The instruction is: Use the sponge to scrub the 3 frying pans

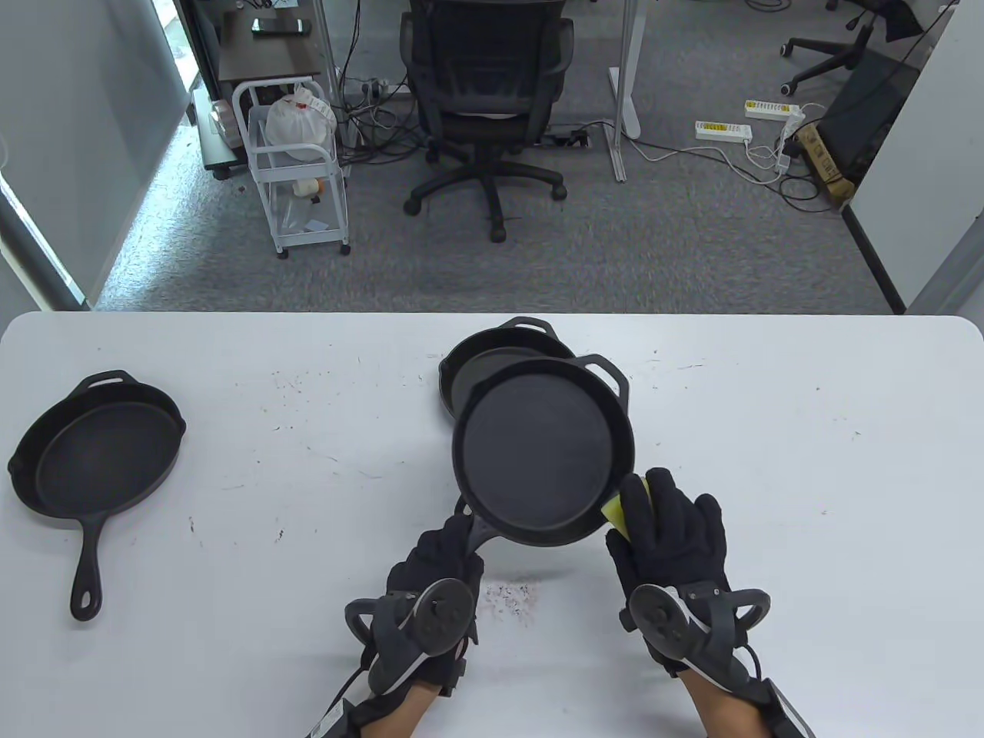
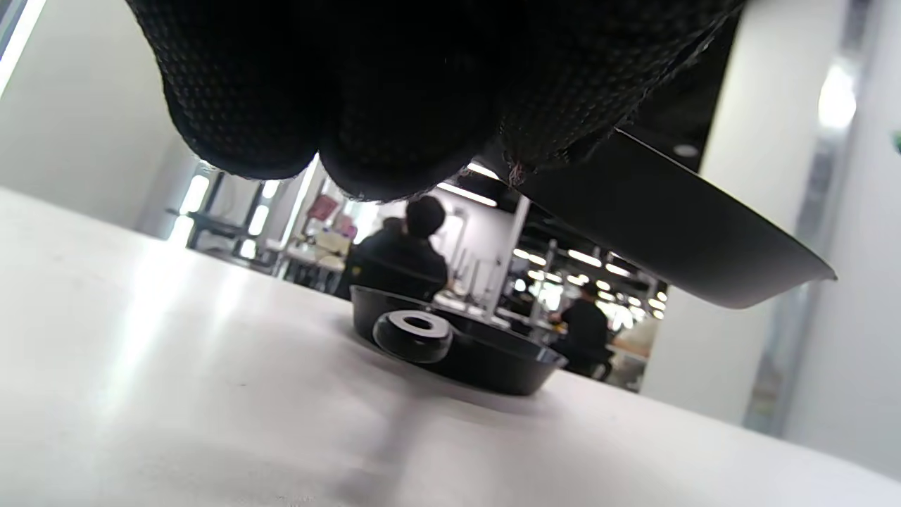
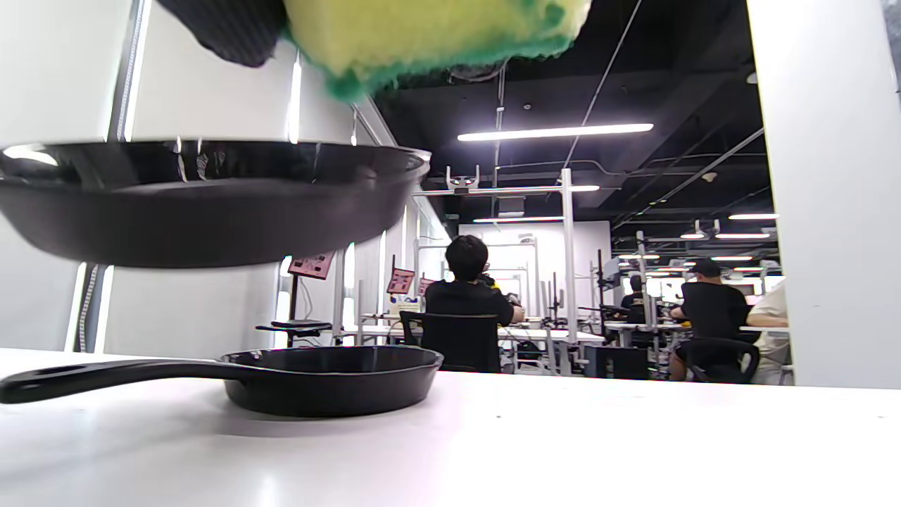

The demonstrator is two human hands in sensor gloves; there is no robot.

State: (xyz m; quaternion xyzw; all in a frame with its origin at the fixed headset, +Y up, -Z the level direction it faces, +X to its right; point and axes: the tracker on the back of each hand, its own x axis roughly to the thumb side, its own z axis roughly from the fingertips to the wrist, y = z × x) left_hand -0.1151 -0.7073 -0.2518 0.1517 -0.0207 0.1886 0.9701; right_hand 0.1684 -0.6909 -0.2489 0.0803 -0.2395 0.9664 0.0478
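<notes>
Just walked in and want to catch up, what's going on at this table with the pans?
A person in sensor gloves is cleaning cast-iron pans. The left hand grips the handle of one frying pan and holds it up off the white table. The right hand holds a yellow-green sponge at that pan's near rim. A second pan sits on the table just behind the lifted one, and a third pan lies apart at the table's left side.
</notes>
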